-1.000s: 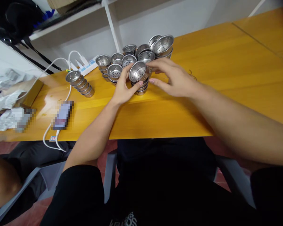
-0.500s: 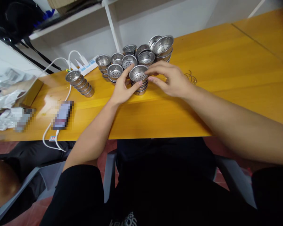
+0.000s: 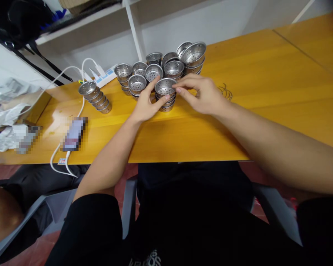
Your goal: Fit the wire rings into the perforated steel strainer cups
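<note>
A stack of perforated metal strainer baskets (image 3: pixel 166 88) stands upright near the middle of the wooden table. My left hand (image 3: pixel 146 106) is curled round its left side, thumb at the front and a finger at the back. On the right, my right hand (image 3: pixel 202 94) pinches the rim of the top basket between thumb and fingers. Close behind stand several more stacks of strainer baskets (image 3: pixel 154 72). A separate leaning stack of baskets (image 3: pixel 100 100) is off to the left. Several thin metal rings (image 3: pixel 226 91) lie to the right of my right hand.
A phone (image 3: pixel 74 133) with a white cable lies on the table's left part. Behind it is a power strip (image 3: pixel 107 77) with plugs. A box with plastic bags (image 3: pixel 9 114) sits at far left. Another person's bare limb (image 3: pixel 2 214) shows at lower left.
The view has shifted very slightly. My right fingertips have closed onto the top basket's rim; my left hand keeps its place round the stack.
</note>
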Demonstrator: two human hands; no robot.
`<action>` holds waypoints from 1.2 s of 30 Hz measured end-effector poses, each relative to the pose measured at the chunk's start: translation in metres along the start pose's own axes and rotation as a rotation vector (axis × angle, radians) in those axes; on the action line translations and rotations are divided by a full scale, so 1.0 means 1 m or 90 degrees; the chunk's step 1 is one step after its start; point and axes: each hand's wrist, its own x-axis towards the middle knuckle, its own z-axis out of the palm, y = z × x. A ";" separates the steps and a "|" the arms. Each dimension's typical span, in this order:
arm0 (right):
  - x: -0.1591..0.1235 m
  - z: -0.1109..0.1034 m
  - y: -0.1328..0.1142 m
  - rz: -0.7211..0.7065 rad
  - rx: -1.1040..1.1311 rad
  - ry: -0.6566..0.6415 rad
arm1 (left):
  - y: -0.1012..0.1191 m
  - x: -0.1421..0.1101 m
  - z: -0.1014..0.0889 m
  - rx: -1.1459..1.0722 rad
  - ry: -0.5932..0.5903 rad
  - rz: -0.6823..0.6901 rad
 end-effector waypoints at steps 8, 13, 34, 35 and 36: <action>-0.007 0.000 0.003 -0.028 -0.001 0.019 | 0.021 -0.008 -0.041 0.042 0.122 -0.002; -0.006 -0.006 0.006 0.009 -0.025 0.042 | -0.030 -0.006 -0.080 0.162 0.296 -0.050; -0.006 -0.016 -0.010 0.058 -0.051 -0.011 | -0.050 0.003 -0.081 0.236 0.341 0.003; -0.005 -0.017 -0.013 0.053 -0.054 -0.009 | -0.043 0.003 -0.082 0.247 0.353 0.020; -0.004 -0.019 -0.017 0.044 -0.057 -0.007 | -0.034 0.002 -0.082 0.249 0.359 0.039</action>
